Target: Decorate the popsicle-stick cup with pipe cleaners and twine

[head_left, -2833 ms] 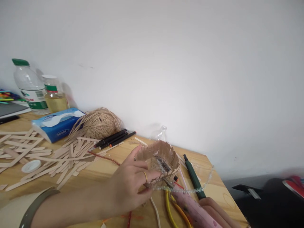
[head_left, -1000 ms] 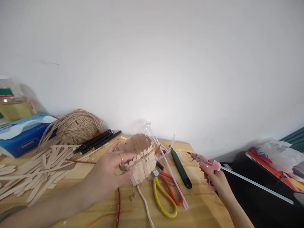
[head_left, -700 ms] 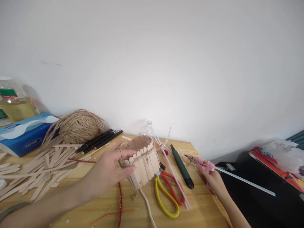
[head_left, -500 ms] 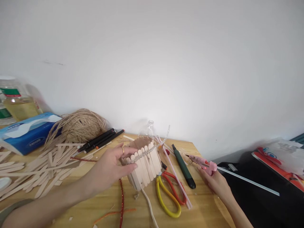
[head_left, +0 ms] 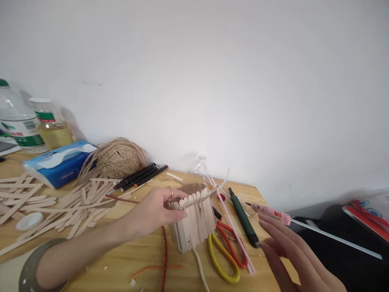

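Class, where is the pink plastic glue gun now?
In the head view, the glue gun is at the right edge of the wooden table, beside the right hand and a long dark-green tool.

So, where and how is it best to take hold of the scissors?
Probably by the scissors' yellow loop, coming from the person's side and closing thumb and fingers on its near end. Both loops point that way. The yellow one seems freer, since pink sticks cross the red loop. The blades are mostly hidden by the basket, so that end looks awkward.
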Motion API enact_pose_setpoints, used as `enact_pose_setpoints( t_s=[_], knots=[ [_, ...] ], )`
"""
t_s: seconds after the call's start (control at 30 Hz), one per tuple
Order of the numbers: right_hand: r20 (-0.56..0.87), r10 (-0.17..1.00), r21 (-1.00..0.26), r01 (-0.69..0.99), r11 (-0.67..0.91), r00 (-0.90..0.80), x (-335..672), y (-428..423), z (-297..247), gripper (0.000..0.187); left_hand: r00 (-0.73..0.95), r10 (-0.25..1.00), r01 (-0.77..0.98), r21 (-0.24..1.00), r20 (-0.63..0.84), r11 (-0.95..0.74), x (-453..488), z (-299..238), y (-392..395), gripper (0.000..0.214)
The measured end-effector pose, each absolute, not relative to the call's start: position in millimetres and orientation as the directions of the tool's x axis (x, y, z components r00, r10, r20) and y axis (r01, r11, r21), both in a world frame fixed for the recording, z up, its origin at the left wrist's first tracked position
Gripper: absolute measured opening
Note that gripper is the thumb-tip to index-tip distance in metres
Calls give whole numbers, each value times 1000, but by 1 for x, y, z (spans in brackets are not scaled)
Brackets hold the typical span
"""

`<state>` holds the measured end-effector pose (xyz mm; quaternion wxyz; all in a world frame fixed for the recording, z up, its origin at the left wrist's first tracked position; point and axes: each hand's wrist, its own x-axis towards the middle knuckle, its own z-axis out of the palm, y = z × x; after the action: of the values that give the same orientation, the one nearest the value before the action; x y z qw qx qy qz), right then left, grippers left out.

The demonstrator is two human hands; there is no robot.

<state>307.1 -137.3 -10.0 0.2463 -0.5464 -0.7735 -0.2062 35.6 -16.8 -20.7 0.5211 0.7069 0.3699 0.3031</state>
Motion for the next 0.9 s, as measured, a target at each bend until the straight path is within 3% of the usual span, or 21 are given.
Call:
enact_pose_setpoints(
  t_s=[0.07,0.2,0.37,0.57,0.7,0.9],
  knots=[
    [630,665,73,883,464,-401,273,-117,7,42,555,831,225,956,32,-188,36,-21,-18,30],
    [595,670,11,838,545,-443,239,-83,21,35,571,820,193,963,44,-186,35,-18,-19,29],
    [563,738,-217,795,566,-372,240,-63,16,23,526,850,248,952,24,-180,33,-17,-18,32],
    [463,850,-414,787,457,-250,248,-56,14,12,517,856,230,958,26,-168,34,-19,-16,30],
    [393,902,-444,822,356,-178,251,-53,13,12,521,853,241,954,29,-180,34,-19,-17,30],
    [371,913,-469,814,344,-172,252,-51,11,12,503,863,289,934,37,-209,33,-20,-16,30]
  ],
)
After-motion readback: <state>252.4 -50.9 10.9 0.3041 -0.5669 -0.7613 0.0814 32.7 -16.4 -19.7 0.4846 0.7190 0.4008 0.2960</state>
